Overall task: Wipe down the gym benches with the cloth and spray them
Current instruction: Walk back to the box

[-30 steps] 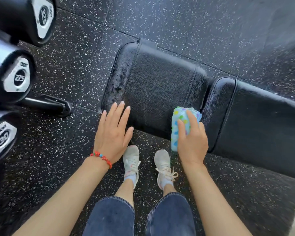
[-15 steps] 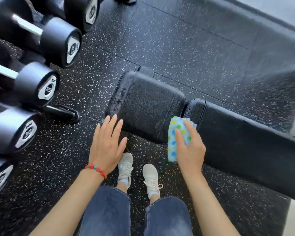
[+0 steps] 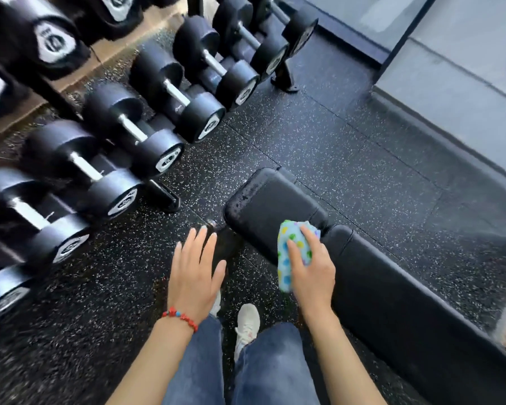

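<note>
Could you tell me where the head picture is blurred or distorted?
Head view: the black round-ended dumbbells on the rack at left are smeared by motion, worst at the corner; the wide lens bows the black padded bench; the right hand and its dotted pale-blue cloth stay fairly sharp.

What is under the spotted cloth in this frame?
The spotted cloth, held by the right hand, lies against the black bench pad's near edge. The pad surface directly beneath it is covered.
</note>
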`<action>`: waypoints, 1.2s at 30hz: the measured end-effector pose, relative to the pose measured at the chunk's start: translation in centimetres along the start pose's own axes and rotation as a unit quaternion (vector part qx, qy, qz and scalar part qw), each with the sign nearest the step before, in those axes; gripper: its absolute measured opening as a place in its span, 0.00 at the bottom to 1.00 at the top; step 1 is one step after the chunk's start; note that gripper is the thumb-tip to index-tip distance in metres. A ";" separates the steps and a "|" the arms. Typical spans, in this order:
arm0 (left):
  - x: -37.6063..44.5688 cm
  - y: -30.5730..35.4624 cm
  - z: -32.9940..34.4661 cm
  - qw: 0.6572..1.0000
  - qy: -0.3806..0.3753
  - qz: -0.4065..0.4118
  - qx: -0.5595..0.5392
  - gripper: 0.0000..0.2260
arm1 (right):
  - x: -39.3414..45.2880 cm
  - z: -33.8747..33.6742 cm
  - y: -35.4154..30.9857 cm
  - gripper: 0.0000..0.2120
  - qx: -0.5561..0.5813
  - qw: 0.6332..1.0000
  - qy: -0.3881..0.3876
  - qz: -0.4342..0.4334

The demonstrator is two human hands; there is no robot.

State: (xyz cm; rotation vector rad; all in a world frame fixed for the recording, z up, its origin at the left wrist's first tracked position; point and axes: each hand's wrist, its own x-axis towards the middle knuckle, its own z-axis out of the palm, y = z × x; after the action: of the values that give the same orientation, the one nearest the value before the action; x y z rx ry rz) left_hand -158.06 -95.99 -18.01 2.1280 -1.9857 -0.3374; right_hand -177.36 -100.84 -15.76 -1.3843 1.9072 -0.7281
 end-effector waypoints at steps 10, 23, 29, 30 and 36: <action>-7.6 -5.0 -7.0 0.986 0.046 -0.162 0.004 0.26 | -4.5 4.2 -8.4 0.18 -0.031 0.976 -0.160 -0.147; -22.5 -15.1 -13.2 0.922 0.091 -0.376 -0.019 0.30 | -18.3 14.2 -17.3 0.19 -0.084 0.892 -0.318 -0.311; -30.8 -20.6 -15.6 0.882 0.112 -0.456 -0.030 0.30 | -27.1 20.0 -20.8 0.19 -0.107 0.837 -0.399 -0.358; -32.1 -21.4 -16.0 0.875 0.111 -0.470 -0.029 0.31 | -28.5 21.0 -21.3 0.19 -0.109 0.828 -0.413 -0.363; -39.1 -25.1 -18.1 0.815 0.142 -0.561 -0.046 0.28 | -35.7 25.4 -24.5 0.18 -0.122 0.760 -0.478 -0.424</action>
State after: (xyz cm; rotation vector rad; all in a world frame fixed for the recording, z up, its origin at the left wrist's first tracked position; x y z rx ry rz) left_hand -131.23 -55.28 -7.54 2.8076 -0.3560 -0.2318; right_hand -135.32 -75.07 -6.44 -2.2212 0.5159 -0.0249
